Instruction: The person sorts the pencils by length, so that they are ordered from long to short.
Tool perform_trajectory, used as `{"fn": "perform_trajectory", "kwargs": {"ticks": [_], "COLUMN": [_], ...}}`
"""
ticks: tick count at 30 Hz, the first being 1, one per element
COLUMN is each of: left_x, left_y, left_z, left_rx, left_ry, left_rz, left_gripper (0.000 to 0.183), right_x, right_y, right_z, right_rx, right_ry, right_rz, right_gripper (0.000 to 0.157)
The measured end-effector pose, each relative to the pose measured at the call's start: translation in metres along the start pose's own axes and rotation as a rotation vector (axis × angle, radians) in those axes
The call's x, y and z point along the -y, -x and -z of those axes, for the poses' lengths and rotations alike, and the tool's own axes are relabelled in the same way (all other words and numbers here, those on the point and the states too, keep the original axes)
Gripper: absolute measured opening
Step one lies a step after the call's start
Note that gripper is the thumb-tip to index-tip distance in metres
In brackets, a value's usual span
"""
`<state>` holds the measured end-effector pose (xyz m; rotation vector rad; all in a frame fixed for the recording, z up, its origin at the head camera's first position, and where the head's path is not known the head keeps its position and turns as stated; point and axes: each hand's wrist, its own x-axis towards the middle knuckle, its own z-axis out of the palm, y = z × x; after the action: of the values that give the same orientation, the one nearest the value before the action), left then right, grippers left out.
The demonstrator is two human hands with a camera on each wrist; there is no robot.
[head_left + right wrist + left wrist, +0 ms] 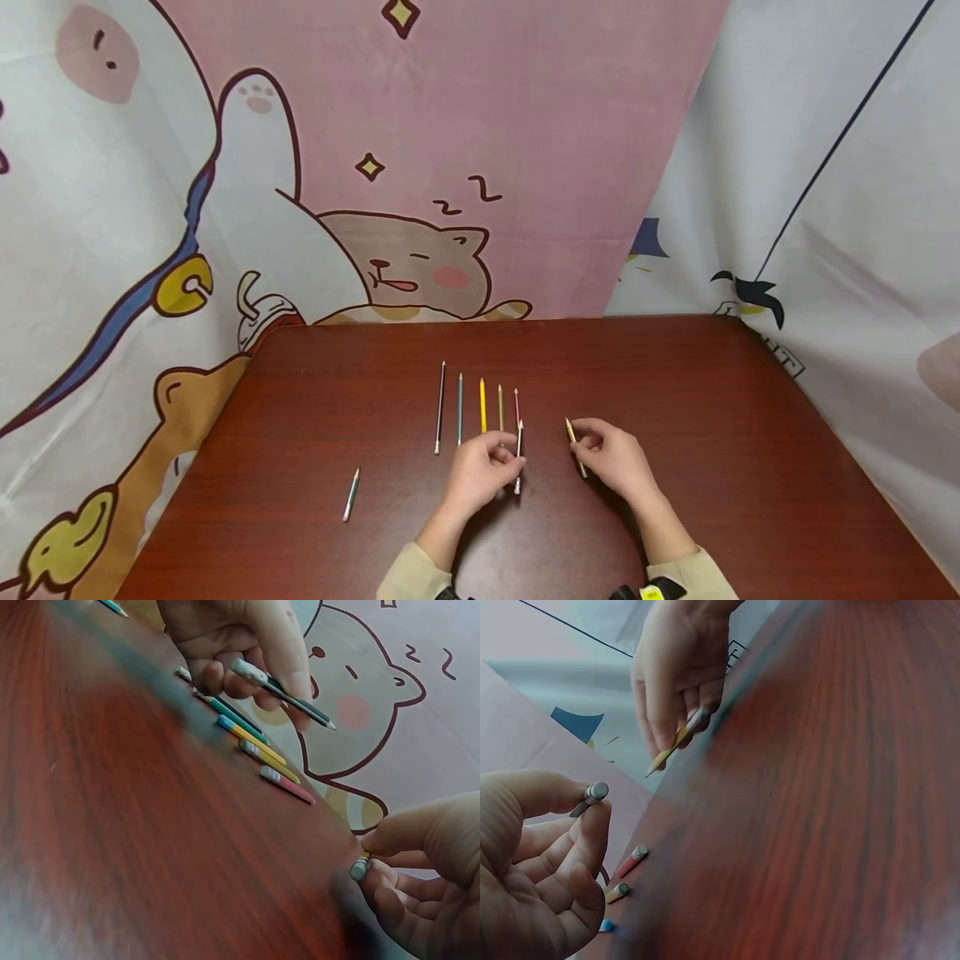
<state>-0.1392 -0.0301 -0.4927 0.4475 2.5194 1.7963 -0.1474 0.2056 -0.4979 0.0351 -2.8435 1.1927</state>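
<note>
My left hand (483, 471) pinches a dark pencil (520, 442) with a white eraser end between thumb and fingertips, its point away from me. To the right, a short yellow pencil (571, 431) is pinched by my right hand (617, 460); its eraser end shows in the right wrist view. Beyond the left hand lies a row of pencils on the table: black (440, 408), teal (461, 407), yellow with a blue end (483, 404), tan (501, 407) and pink (517, 402). The left hand partly hides the near ends of some of them.
A short green pencil (352, 495) lies apart at the left on the reddish-brown wooden table (712, 400). Behind the table's far edge hangs a cloth (570, 167) printed with cartoon animals.
</note>
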Motion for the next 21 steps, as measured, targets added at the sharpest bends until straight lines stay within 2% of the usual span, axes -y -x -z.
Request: {"fn": "perform_trajectory", "kwargs": {"ticks": [11, 21], "left_x": [-0.002, -0.002], "left_y": [-0.003, -0.007], "left_z": [-0.002, 0.0], "left_rx": [-0.016, -0.036], "left_ry": [0.0, -0.016], "left_rz": [0.019, 0.019], "left_gripper": [0.028, 0.028], "right_x": [0.014, 0.022], "right_y": [-0.02, -0.034], "right_z": [-0.02, -0.031], "right_rx": [-0.049, -0.053], "right_ry": [-0.015, 0.01], "right_rz": [0.024, -0.017], "right_gripper": [0.028, 0.029]}}
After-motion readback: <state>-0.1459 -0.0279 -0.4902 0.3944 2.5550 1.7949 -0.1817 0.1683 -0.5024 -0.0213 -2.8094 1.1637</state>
